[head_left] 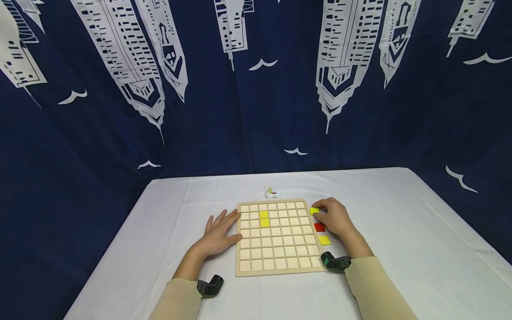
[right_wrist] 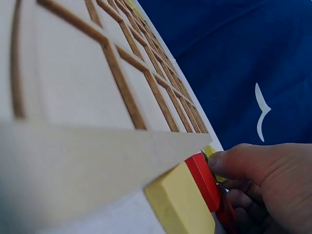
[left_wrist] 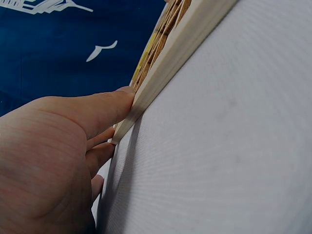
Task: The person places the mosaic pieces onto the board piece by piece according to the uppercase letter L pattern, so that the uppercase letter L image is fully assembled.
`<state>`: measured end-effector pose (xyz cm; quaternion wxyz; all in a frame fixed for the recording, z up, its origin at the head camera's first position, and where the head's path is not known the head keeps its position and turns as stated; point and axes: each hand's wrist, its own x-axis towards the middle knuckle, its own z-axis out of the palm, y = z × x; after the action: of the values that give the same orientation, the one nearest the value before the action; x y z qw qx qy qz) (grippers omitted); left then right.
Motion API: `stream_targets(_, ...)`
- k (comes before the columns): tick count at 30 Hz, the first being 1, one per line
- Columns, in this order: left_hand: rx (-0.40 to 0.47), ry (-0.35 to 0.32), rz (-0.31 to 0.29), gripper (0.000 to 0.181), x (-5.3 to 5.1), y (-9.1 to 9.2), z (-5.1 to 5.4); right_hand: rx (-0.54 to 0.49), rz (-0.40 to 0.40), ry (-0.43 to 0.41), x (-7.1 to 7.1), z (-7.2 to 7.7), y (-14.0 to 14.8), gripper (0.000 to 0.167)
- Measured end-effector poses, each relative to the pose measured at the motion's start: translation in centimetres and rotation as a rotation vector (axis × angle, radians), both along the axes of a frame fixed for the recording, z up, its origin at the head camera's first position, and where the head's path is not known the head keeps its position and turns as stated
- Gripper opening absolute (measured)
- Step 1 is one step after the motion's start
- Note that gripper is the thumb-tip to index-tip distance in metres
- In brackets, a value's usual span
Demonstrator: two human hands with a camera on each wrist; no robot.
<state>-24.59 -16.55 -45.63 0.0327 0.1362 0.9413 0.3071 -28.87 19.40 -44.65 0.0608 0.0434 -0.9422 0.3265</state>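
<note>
A wooden grid board (head_left: 280, 272) lies on the table. Two yellow tiles (head_left: 265, 222) occupy neighbouring cells of its third column from the left, one below the other. My left hand (head_left: 216, 238) has its fingers spread, and its thumb and fingertips touch the board's left edge (left_wrist: 161, 73). Beyond the board's right edge, my right hand (head_left: 335, 217) pinches a yellow tile (head_left: 314, 210) between thumb and fingers, close to the table. Nearer to me, a red tile (head_left: 319, 227) and another yellow tile (head_left: 324, 240) lie along that same edge. The curled fingers are partly hidden behind the right thumb.
A small printed grid card (head_left: 273, 192) with coloured squares lies behind the board. The table has a white cloth (head_left: 416, 249). A dark blue curtain (head_left: 248, 115) with white buildings and birds hangs behind it. Each wrist wears a black camera band (head_left: 335, 261).
</note>
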Motion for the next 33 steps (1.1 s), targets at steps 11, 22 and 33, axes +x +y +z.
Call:
stream_targets(11, 0.005, 0.000, -0.004, 0.069, -0.1, 0.0, -0.1, -0.030, 0.012, -0.027, 0.2, 0.9, -0.1, 0.029)
stream_targets(22, -0.003, 0.009, -0.005, 0.068, -0.1, 0.1, 0.0, -0.037, 0.104, 0.049, 0.8, 2.1, -0.8, 0.027)
stream_targets(33, 0.004, 0.000, -0.002, 0.067, -0.1, 0.0, 0.0, -0.047, 0.177, 0.082, 1.3, 3.0, -2.4, 0.025)
